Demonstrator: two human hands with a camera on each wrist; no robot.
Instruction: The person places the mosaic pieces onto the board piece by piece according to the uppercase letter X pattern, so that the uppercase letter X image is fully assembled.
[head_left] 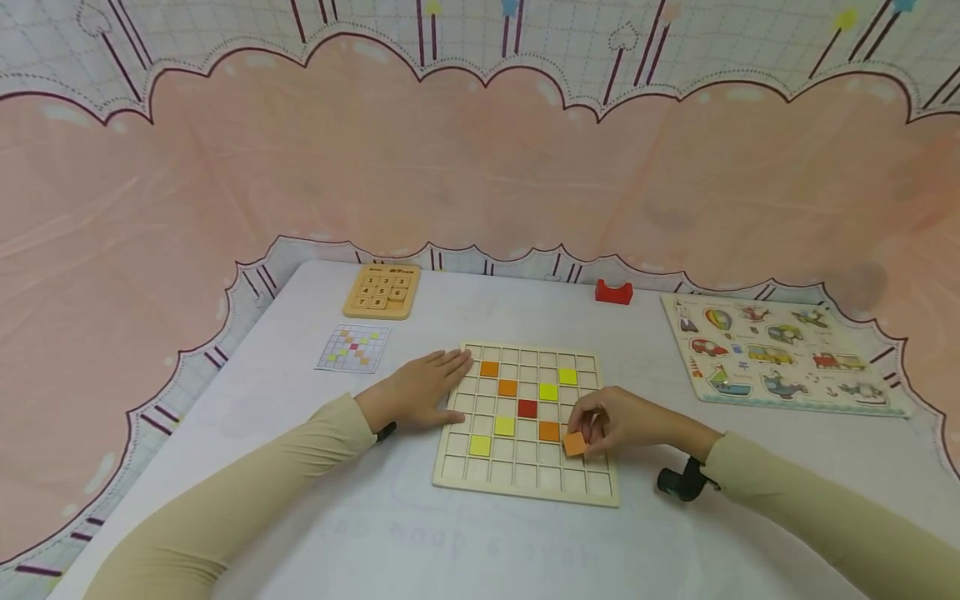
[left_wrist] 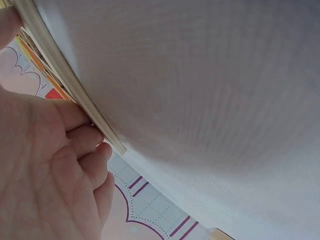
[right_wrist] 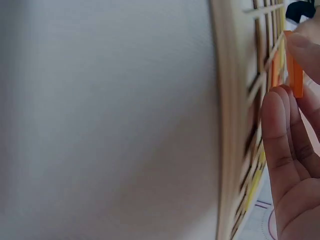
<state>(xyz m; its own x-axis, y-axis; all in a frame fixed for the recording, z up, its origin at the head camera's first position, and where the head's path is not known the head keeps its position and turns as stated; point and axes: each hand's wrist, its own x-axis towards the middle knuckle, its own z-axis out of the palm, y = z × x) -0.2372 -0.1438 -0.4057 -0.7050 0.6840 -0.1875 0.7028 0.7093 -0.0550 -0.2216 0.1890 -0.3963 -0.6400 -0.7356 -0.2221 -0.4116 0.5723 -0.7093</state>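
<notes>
A wooden grid board (head_left: 525,482) lies on the white table, with several orange and yellow square tiles and one red tile (head_left: 527,408) set in its cells. My right hand (head_left: 615,421) pinches an orange tile (head_left: 573,444) between thumb and fingers, tilted over the board's lower right part. In the right wrist view that orange tile (right_wrist: 295,70) is seen edge-on beside the grid. My left hand (head_left: 416,390) rests at the board's left edge, fingers extended. In the left wrist view the fingers (left_wrist: 82,140) touch the board's side (left_wrist: 75,85).
Left of the board lies a pattern card (head_left: 352,348) with coloured squares. Behind it is a wooden number puzzle (head_left: 381,292). A red block (head_left: 613,292) stands at the back, and a picture puzzle board (head_left: 780,354) lies at the right.
</notes>
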